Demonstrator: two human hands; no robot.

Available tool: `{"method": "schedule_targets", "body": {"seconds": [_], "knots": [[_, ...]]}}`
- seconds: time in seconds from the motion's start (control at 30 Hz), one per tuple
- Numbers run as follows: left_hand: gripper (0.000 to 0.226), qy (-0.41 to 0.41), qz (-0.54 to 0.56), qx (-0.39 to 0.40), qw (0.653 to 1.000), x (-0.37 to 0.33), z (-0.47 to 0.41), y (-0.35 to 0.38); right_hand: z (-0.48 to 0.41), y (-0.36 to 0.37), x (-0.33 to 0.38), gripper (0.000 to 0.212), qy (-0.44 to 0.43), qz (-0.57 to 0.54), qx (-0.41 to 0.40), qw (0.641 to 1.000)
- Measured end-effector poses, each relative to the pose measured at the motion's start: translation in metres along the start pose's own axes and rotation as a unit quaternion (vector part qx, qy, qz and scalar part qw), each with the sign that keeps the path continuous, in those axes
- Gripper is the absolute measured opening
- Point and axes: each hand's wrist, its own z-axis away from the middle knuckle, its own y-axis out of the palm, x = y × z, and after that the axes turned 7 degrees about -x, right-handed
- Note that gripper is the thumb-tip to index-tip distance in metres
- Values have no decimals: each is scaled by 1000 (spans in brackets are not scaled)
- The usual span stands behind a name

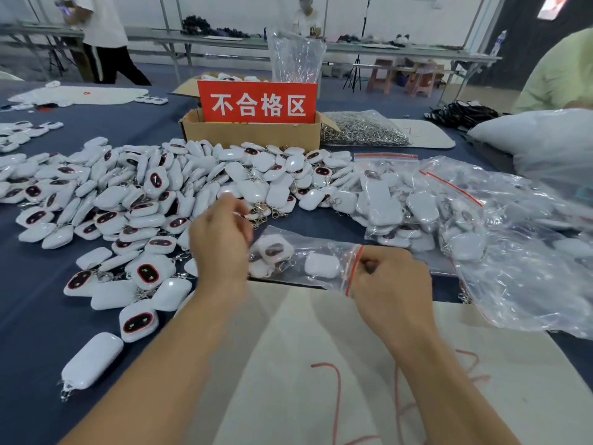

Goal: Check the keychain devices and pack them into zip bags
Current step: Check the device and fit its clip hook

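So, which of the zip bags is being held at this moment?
The zip bag nearest the person: the right hand pinches its red strip. The filled bags behind lie untouched.

A desk covered in dark blue cloth is spread across the lower and middle frame. Beyond it, along the top, long grey tables on metal legs are lined up before a white wall. A dark panel is seen at the upper right. Pale red stools and a black tripod are set under the far tables, right of centre. A grey floor is glimpsed at the upper left. The room is evenly, brightly lit.
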Motion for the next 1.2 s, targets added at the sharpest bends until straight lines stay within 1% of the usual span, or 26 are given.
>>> {"method": "schedule_targets", "body": {"seconds": [0.07, 0.1, 0.17, 0.2, 0.23, 0.27, 0.37, 0.43, 0.47, 0.5, 0.53, 0.57, 0.6, 0.63, 0.67, 0.73, 0.8, 0.83, 0.87, 0.9, 0.93, 0.97, 1.03, 1.1, 1.13, 1.2], "knots": [[29, -72, 34, -94, 992, -3, -19, -10, 0, 2, -1, 27, -11, 3, 45, 999], [28, -96, 38, -123, 987, -3, -26, -13, -1, 4, -1, 28, -24, 2, 83, 996], [27, -111, 49, -148, 982, -3, -33, -17, -2, 6, 1, 38, -74, 10, 155, 985], [26, -108, 55, -150, 981, -3, -34, -17, -2, 7, 2, 46, -96, 4, 174, 980], [24, -102, 53, -148, 982, -2, -34, -17, -2, 7, 2, 51, -101, -21, 176, 979], [23, -93, 39, -140, 985, -3, -34, -17, -3, 6, 1, 53, -89, -54, 157, 982], [28, -41, -43, -85, 995, -2, -30, -15, -9, 3, -8, 51, -3, -109, 32, 993], [26, 14, -127, -8, 992, 0, -24, -14, -13, 1, -14, 47, 66, -136, -29, 988], [22, 48, -175, 41, 983, 2, -19, -12, -14, -1, -15, 45, 94, -149, -51, 983], [16, 83, -234, 86, 965, 5, -15, -11, -15, -2, -15, 46, 113, -164, -68, 978], [12, 121, -306, 116, 937, 10, -11, -10, -15, -3, -16, 48, 125, -179, -78, 973], [9, 159, -377, 128, 904, 13, -6, -9, -15, -3, -16, 50, 132, -191, -84, 969], [9, 188, -420, 133, 878, 16, -2, -7, -15, -3, -15, 51, 136, -197, -85, 967], [12, 200, -432, 144, 867, 18, 1, -6, -16, -3, -15, 50, 140, -200, -83, 966], [17, 196, -425, 160, 869, 20, 3, -4, -16, -2, -15, 50, 144, -203, -81, 965], [26, 181, -385, 173, 888, 21, 1, -3, -18, -1, -15, 50, 154, -208, -81, 962], [35, 186, -347, 143, 908, 18, -9, -7, -18, 0, -15, 48, 161, -211, -82, 961], [43, 194, -347, 113, 911, 15, -15, -12, -18, 0, -15, 47, 165, -213, -83, 959], [51, 203, -367, 81, 904, 14, -23, -18, -18, 0, -15, 46, 169, -217, -85, 958], [57, 210, -407, 51, 887, 13, -30, -25, -18, -1, -15, 46, 173, -222, -87, 956], [63, 211, -458, 33, 863, 13, -37, -30, -18, -1, -16, 46, 178, -227, -90, 953], [67, 206, -503, 33, 839, 14, -42, -34, -18, -1, -16, 46, 183, -231, -92, 951], [70, 196, -567, 75, 796, 20, -50, -38, -19, -1, -17, 47, 189, -238, -89, 948], [68, 214, -611, 119, 752, 25, -54, -38, -19, -2, -17, 47, 190, -246, -85, 947], [64, 226, -619, 123, 742, 27, -55, -39, -18, -2, -17, 47, 190, -248, -83, 946], [50, 245, -619, 99, 739, 29, -57, -39, -18, -3, -18, 46, 196, -254, -81, 944]]}}
